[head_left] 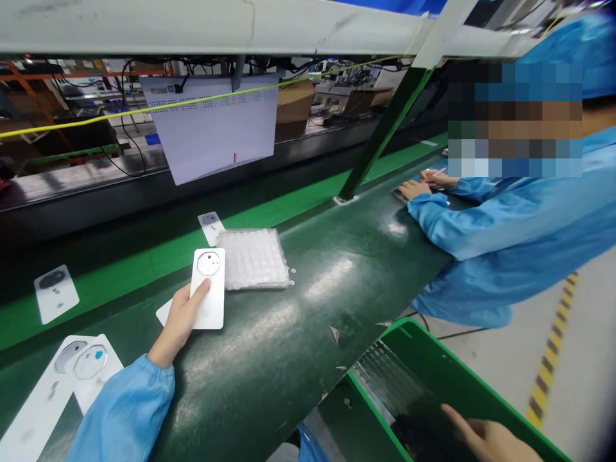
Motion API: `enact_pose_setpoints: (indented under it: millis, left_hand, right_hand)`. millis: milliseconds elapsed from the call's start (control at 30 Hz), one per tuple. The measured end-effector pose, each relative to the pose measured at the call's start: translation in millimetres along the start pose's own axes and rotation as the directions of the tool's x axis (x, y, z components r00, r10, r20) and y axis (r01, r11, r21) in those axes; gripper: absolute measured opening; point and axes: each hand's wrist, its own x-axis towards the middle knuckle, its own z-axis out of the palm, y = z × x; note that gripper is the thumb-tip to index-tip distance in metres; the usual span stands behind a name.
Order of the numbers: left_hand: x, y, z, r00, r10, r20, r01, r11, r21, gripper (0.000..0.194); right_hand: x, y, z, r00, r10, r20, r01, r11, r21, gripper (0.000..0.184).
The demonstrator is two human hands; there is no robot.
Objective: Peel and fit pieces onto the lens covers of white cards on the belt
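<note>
My left hand (180, 317) is closed on a white phone back cover (212, 301) with an octagonal camera opening, its thumb lying on the face. Part of another white piece (164, 313) shows behind that wrist. Just right of the cover lies a clear tray (253, 260) filled with rows of small whitish pieces. At the lower right, my right hand (488, 439) is over a green bin (481, 385), one finger stretched out and the others partly cut off by the frame. Nothing is visibly gripped in it. Ribbed clear plastic (389, 378) and something dark lie inside the bin.
More white covers lie at the left (56, 298), lower left (33, 410) and behind the tray (210, 226). A co-worker in blue (510, 237) works at the right of the green bench (269, 346). A slanted post (385, 135) and a yellow cable (192, 101) cross the back.
</note>
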Motion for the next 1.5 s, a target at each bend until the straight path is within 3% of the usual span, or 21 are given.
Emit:
enact_pose_setpoints:
  millis: [33,100,167,200,300,367,467,567,867,1000,1133,1267,1400,1500]
  left_hand:
    - [1,-1,0.0,1.0,0.001,0.0,-0.001,1.0,0.002,0.064]
    - [2,-2,0.1,1.0,0.001,0.003,-0.001,1.0,0.006,0.063]
    - [2,-3,0.4,1.0,-0.001,0.009,0.001,1.0,0.009,0.063]
    - [2,-4,0.8,1.0,-0.001,0.014,0.001,1.0,0.011,0.063]
    - [1,-5,2.6,1.0,0.0,0.023,0.0,1.0,0.028,0.064]
    - [1,-6,3.9,1.0,0.007,0.025,-0.008,0.999,0.049,0.065]
    - [-1,-6,4.7,1.0,0.018,0.025,-0.02,0.996,0.087,0.066]
    - [-4,-3,4.6,0.999,0.013,0.033,-0.017,0.993,0.121,0.068]
    - [-28,6,2.4,0.998,-0.043,0.044,0.029,0.96,0.277,0.065]
    - [-43,3,-1.8,0.992,-0.098,0.081,0.066,0.942,0.33,0.064]
    - [-55,1,-4.9,0.992,-0.103,0.078,0.072,0.942,0.329,0.062]
    - [-60,-2,-5.9,0.991,-0.111,0.071,0.084,0.946,0.314,0.062]
    - [-62,-10,-8.2,0.992,-0.119,0.049,0.1,0.952,0.291,0.062]
    - [-63,-15,-11.9,0.994,-0.108,0.029,0.096,0.957,0.275,0.064]
  right_hand:
    - [1,-9,-10,1.0,-0.015,-0.009,0.015,1.0,0.015,0.044]
    - [-3,-40,-23,0.975,-0.121,-0.189,0.134,0.989,0.058,0.046]
    - [-9,-90,-23,0.898,-0.239,-0.37,0.3,0.947,0.117,0.044]
    - [-11,-120,-18,0.867,-0.3,-0.398,0.387,0.909,0.157,0.043]
    - [-6,-216,8,0.813,-0.502,-0.294,0.579,0.751,0.318,0.04]
    - [6,-269,28,0.791,-0.595,-0.141,0.602,0.719,0.347,0.04]
    - [23,-316,50,0.778,-0.622,-0.086,0.605,0.704,0.373,0.041]
    - [30,-327,61,0.774,-0.628,-0.081,0.606,0.697,0.382,0.039]
    - [21,-313,60,0.755,-0.653,-0.06,0.626,0.691,0.362,0.039]
    - [21,-305,55,0.722,-0.69,-0.049,0.665,0.672,0.328,0.038]
    - [43,-308,50,0.669,-0.737,-0.097,0.731,0.628,0.269,0.028]
    - [82,-329,46,0.562,-0.815,-0.142,0.821,0.529,0.215,0.024]
    - [109,-344,44,0.405,-0.909,-0.104,0.907,0.383,0.176,0.035]
    - [114,-338,47,0.28,-0.959,-0.05,0.95,0.269,0.161,0.036]
